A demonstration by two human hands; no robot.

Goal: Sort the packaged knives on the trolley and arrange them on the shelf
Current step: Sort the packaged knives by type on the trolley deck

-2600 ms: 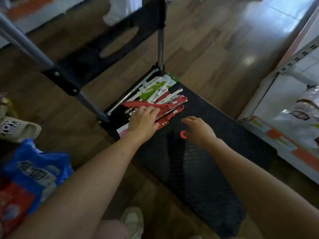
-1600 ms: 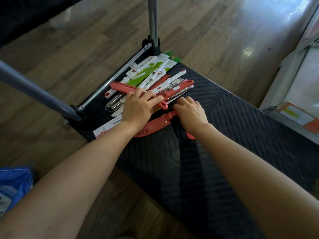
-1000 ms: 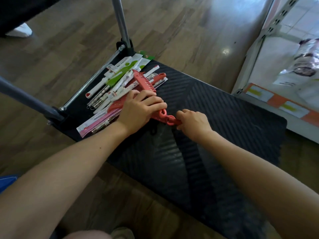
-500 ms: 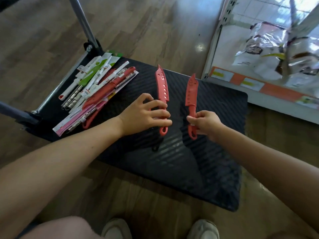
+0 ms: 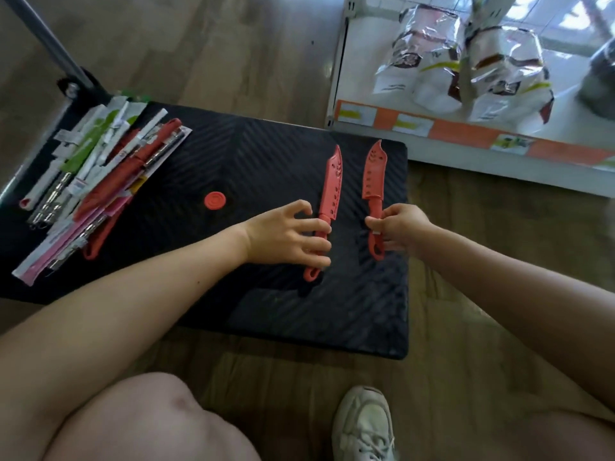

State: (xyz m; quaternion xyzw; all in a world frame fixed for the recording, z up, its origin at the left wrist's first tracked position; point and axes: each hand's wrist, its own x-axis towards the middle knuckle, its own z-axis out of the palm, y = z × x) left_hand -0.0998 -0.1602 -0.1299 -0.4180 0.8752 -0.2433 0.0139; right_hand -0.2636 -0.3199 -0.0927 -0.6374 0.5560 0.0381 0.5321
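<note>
Fingers (image 5: 314,242) of the left hand (image 5: 283,237) gripped the handle of a red sheathed knife (image 5: 332,181). The right hand (image 5: 404,227) pinched a second red knife (image 5: 374,176) alongside.

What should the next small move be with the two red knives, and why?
Probably lay both down side by side on the bare trolley deck as a red group. The left hand grips the left red knife by its handle, the right hand pinches the matching right red knife, and the mixed pile at the deck's end looks unsorted.
</note>
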